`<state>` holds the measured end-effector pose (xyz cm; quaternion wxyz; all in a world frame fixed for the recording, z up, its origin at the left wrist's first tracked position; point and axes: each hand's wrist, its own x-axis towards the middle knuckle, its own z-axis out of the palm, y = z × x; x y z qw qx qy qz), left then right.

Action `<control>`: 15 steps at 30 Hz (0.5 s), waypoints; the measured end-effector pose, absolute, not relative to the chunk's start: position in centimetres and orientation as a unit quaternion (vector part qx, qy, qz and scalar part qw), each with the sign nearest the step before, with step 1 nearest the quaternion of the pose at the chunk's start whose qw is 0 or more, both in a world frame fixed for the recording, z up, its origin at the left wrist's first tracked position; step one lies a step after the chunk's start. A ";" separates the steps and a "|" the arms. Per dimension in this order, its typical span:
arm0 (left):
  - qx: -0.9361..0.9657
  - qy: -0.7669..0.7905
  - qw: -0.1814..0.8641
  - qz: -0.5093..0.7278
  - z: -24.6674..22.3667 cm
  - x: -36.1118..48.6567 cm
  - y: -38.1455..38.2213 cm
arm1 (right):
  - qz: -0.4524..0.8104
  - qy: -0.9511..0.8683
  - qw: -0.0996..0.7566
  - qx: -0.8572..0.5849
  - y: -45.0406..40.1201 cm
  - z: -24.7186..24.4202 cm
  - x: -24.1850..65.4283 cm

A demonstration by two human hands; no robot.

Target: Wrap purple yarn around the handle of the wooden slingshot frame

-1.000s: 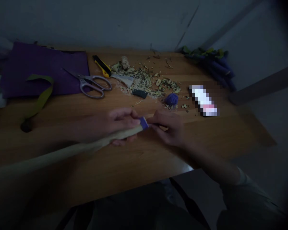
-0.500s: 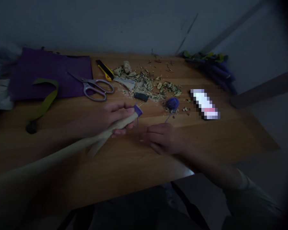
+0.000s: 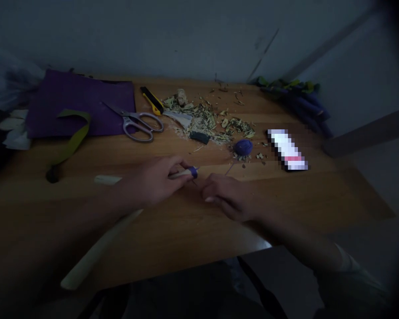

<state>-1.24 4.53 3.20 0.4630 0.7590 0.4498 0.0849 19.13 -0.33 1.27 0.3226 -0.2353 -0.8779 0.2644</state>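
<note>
My left hand [image 3: 156, 179] is closed around a pale peeled forked stick [image 3: 99, 250]. One prong sticks out to the left behind the hand and the longer one slants down toward the table's front edge. Purple yarn is wrapped round the stick's tip, just past my fingers. To the right, my right hand [image 3: 224, 195] is closed in a pinch on the loose yarn [image 3: 230, 169], which runs from the wrapped tip through my fingers and back to a purple yarn ball [image 3: 243, 147]. The right fingertips are partly hidden by the hand.
Scissors [image 3: 141, 126] lie partly on a purple folder [image 3: 81, 104], near a green strip [image 3: 78, 139]. A yellow utility knife [image 3: 153, 101] lies by a heap of shavings [image 3: 204, 116]. A phone [image 3: 287, 149] is at right, below purple sticks [image 3: 306, 104] against the wall.
My left hand has turned the stick over, so its long end swung from the far left down toward the front. The right hand stays close by with the yarn.
</note>
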 end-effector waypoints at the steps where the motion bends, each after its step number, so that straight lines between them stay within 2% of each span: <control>1: 0.761 0.452 0.458 0.087 3.1 -1.3 4.5 | 0.278 -0.868 0.324 -0.254 -0.3 1.3 19.0; 8: 0.743 0.429 0.502 0.109 3.4 -2.3 3.6 | 0.302 -0.781 0.319 -0.445 -0.4 0.1 18.7; 13: 0.778 0.415 0.470 0.039 4.0 -2.9 2.3 | 0.270 -0.822 0.191 -0.464 0.5 -0.5 19.3; 15: 0.805 0.396 0.441 -0.020 4.1 -2.8 1.9 | 0.258 -0.825 0.198 -0.463 0.9 -0.4 19.7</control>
